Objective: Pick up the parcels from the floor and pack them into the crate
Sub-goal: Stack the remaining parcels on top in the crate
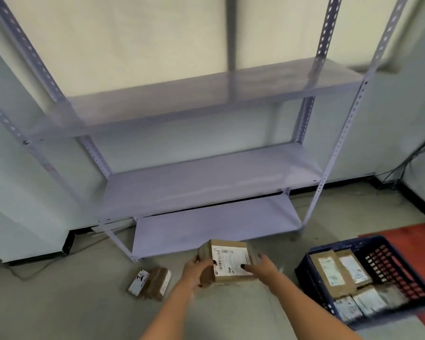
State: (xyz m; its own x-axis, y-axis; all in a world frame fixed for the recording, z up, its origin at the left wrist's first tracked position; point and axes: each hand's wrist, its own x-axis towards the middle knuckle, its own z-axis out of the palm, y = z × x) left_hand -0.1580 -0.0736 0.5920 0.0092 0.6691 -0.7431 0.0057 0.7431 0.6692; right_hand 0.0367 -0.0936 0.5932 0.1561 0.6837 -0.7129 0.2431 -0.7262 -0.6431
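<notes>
Cardboard parcel (227, 261) gripped at both ends, left hand (197, 269) and right hand (263, 266) fingers curled round it, label up, long axis left-right; crate (329, 244) near right.

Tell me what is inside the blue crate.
The blue crate holds several brown parcels with white labels, filling its left and near parts. The far right part shows bare lattice wall. Anything beneath the parcels is covered.
</notes>
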